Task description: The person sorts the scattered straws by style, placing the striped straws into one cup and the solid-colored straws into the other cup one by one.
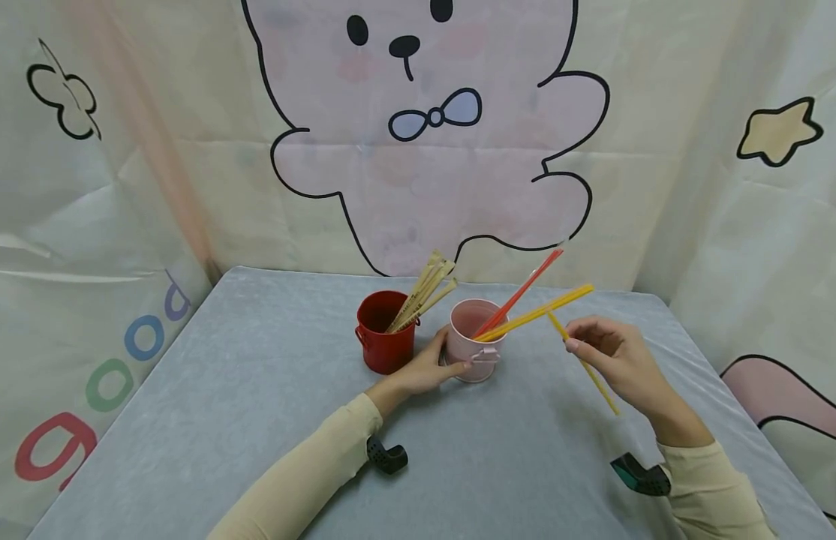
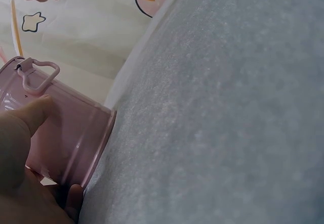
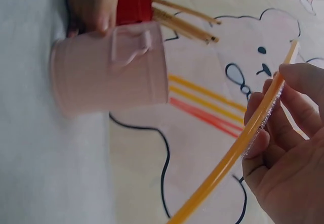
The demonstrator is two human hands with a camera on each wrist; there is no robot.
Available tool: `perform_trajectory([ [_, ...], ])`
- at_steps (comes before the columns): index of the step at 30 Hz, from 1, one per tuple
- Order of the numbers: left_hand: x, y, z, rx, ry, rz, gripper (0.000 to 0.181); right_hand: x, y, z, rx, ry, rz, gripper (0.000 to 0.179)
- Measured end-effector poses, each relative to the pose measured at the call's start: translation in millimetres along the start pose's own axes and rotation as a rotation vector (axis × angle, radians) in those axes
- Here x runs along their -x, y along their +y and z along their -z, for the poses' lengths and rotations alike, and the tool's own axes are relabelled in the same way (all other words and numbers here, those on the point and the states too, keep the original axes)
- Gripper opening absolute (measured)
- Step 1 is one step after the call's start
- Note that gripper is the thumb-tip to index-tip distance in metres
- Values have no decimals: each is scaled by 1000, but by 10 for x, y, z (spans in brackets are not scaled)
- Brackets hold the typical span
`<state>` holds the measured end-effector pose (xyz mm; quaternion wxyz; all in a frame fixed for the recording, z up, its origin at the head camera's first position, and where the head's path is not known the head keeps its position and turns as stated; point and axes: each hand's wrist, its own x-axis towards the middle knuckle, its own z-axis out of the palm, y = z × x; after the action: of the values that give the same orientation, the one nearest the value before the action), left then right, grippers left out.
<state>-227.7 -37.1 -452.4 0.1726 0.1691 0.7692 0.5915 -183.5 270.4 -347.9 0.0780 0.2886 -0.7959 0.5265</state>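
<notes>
My left hand [image 1: 425, 367] holds the side of a small pink metal bucket [image 1: 473, 360], its thumb lying near the bucket's handle [image 2: 43, 77]. Red straws [image 1: 522, 291] and yellow straws [image 1: 539, 313] lean out of this bucket towards the right. To its right, my right hand [image 1: 617, 360] pinches another yellow straw [image 3: 238, 140] between thumb and fingers, up off the table. A clear, crinkled wrapper edge shows along this straw in the right wrist view. Left of the pink bucket stands a red bucket [image 1: 386, 349] with several thin tan sticks [image 1: 425, 294] leaning out of it.
A pale blue cloth covers the table [image 1: 290, 337]. Behind it hangs a curtain [image 1: 215, 187] printed with a bear, a star and letters. Each wrist bears a black device, the left device [image 1: 387, 455] and the right device [image 1: 639, 475].
</notes>
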Motion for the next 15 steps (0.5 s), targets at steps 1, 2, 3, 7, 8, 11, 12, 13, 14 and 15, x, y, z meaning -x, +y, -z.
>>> perform_trajectory([
  [1, -6, 0, 2, -6, 2, -5, 85, -23, -23, -11, -20, 9, 9, 19],
  [2, -6, 3, 3, -8, 5, -5, 85, -44, -45, -23, -43, 19, 18, 19],
  [3, -6, 7, 3, -13, 8, -5, 85, -63, -68, -34, -64, 29, 27, 19],
  [7, -12, -1, 1, -18, 13, -1, 86, -137, -153, -68, -193, 78, 64, 19],
  [8, -11, -3, 1, -17, 12, 5, 86, -157, -172, -74, -236, 95, 81, 20],
  [11, -7, -25, -10, -21, 10, 18, 87, -217, -226, -86, -357, 154, 150, 24],
  [12, -8, -32, -12, -21, 9, 18, 87, -240, -242, -92, -411, 170, 181, 25],
  [13, -5, -34, -15, -17, 12, 19, 87, -263, -256, -99, -465, 184, 213, 26],
  [14, -3, -34, -17, -17, 15, 17, 87, -285, -270, -108, -512, 203, 244, 26],
  [15, -3, -36, -19, -14, 17, 15, 87, -303, -283, -116, -551, 214, 270, 27],
])
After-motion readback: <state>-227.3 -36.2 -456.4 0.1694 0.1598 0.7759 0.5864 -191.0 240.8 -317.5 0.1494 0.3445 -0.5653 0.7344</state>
